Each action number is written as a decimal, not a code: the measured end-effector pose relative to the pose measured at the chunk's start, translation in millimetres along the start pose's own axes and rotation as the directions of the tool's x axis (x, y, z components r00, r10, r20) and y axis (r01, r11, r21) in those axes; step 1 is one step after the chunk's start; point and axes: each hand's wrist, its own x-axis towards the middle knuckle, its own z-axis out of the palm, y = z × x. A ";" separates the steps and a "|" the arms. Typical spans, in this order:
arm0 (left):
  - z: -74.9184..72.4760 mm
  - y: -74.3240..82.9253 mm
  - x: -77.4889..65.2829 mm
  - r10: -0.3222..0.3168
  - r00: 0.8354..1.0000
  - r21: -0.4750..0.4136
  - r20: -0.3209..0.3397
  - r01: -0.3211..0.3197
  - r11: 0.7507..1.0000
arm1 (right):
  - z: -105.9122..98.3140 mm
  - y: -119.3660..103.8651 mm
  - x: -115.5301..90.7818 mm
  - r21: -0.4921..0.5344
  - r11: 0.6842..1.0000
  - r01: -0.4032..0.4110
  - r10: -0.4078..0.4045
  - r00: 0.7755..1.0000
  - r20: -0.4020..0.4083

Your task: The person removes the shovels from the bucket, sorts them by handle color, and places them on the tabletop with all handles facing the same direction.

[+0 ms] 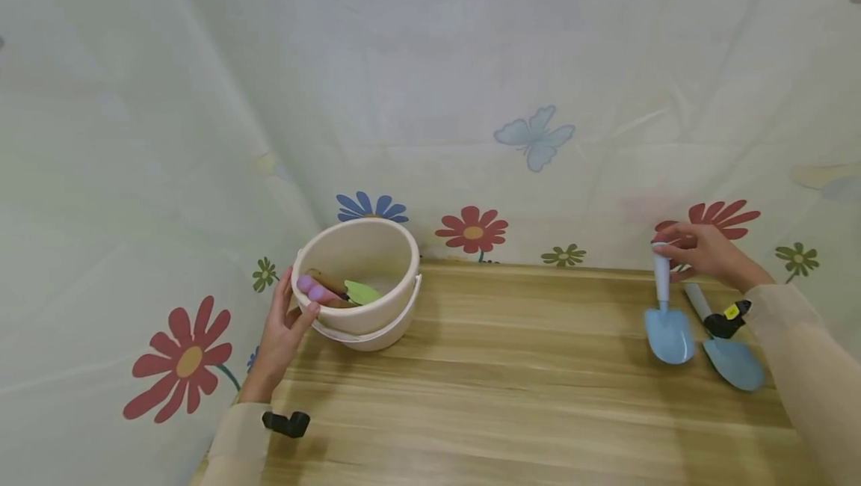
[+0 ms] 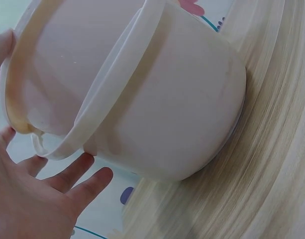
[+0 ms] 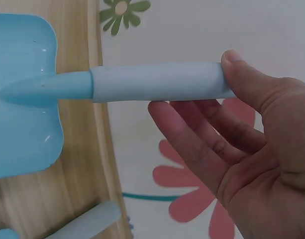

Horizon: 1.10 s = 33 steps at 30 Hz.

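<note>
Right hand [image 1: 706,254]: blue shovel [image 1: 669,336] held by the far end of its handle [image 1: 662,277], pinched between thumb and fingertips, blade pointed down over the table's right side. Whether the table is touched by the blade cannot be told. Left hand [image 1: 279,336]: spread wide, thumb and fingertips rested against the near left side of the bucket [image 1: 383,250], which is stood upright at the table's back left.

Risks, as judged: the shovel could be swung or dropped, since only the smooth handle end is gripped and the weight is hung below. The spare shovel [image 1: 736,365], laid just beside, could be knocked by the right wrist mount [image 1: 726,319]. The bucket could be tipped or slid if its rim is pressed on one side only.

Bucket: cream, apparently plastic, round, narrowed toward the base, carry handle [image 2: 112,82] dropped around the outside. Inside, purple-ended handles [image 1: 316,293] and a leaf-green blade [image 1: 363,292] are seen, partly hidden. Shovels: glossy light-blue scooped blades, pale cylindrical handles. Table [image 1: 525,381]: streaked wood grain. Behind, a creased pale sheet [image 1: 430,60] is hung, printed with flowers and a butterfly.
</note>
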 end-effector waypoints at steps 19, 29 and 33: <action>-0.5 1.9 1.2 -0.002 1.000 0.018 -0.005 0.002 1.000 | -3.0 56.6 1.9 0.008 0.998 -0.070 0.070 0.996 0.051; -0.6 1.6 1.5 0.004 1.000 0.002 -0.012 -0.004 1.000 | 2.6 71.1 3.8 -0.016 0.989 -0.144 0.145 0.987 0.074; -0.4 0.9 0.6 0.002 1.000 0.001 -0.011 -0.002 1.000 | 5.5 74.2 3.1 -0.042 0.987 -0.153 0.156 0.986 0.063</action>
